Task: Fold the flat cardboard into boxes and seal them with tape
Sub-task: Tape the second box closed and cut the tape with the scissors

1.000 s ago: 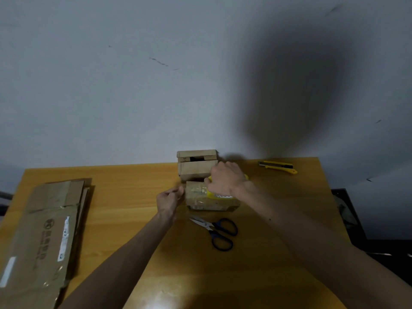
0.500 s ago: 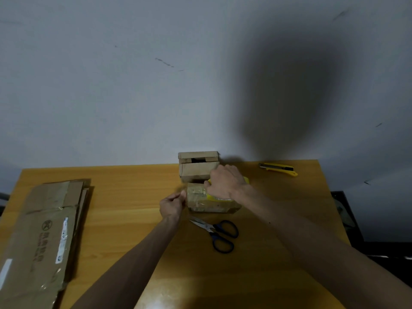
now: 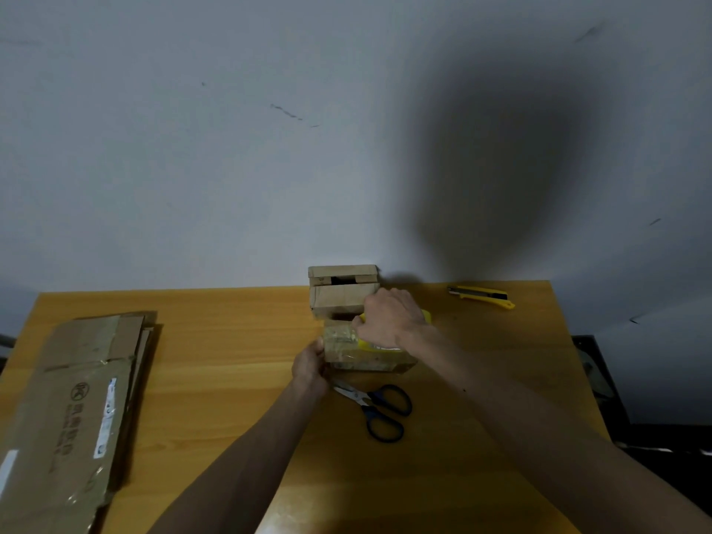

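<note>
We see the right hand [image 3: 389, 316] clamped on a yellow plastic tape dispenser [image 3: 365, 344] atop the small brown cardboard box [image 3: 370, 360], whose end the left hand [image 3: 310, 366] grips beside it.

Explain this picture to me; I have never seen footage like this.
There is no machine here. A camera worn on a person's head looks down at their own two bare arms over an orange-brown wooden table. The left hand holds the left end of a small brown cardboard box, which is glossy with tape. The right hand grips a yellow tape roll on top of it. Nearby lie black-handled scissors, a yellow utility knife, two folded cardboard boxes stacked at the wall, and a pile of flat cardboard sheets on the left.
</note>
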